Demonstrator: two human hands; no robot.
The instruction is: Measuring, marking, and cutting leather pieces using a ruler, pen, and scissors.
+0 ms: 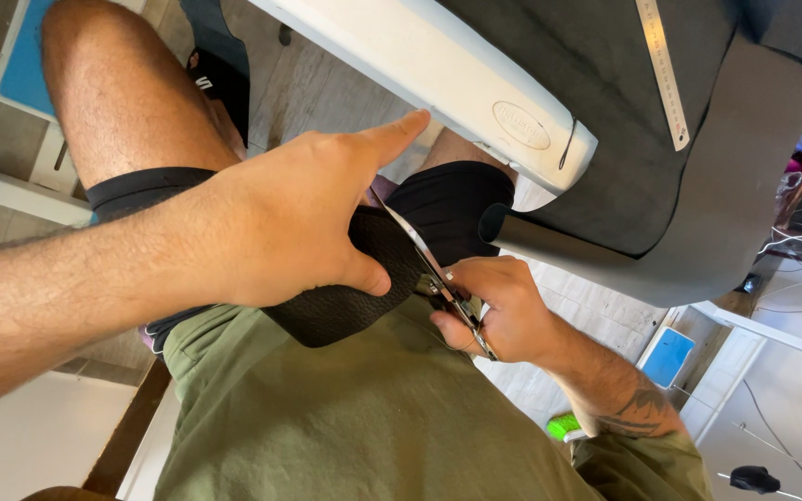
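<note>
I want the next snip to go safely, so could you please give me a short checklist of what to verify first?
1. Right hand grips the metal scissors: ok.
2. Left hand holds the black textured leather piece flat over the lap: ok.
3. Left thumb clear of the blades: cannot tell, it lies close beside them.
4. Blades engaged on the leather's edge: ok.
5. Cut line marked on the leather: cannot tell.
6. Steel ruler lies out of the way on the dark grey sheet: ok.

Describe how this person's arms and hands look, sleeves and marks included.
Both forearms are bare, with no sleeve in view, and both carry dark hair. The left hand wears no glove, ring or watch that I can see. The right hand is ungloved too, and its forearm carries a dark tattoo near the elbow.
</note>
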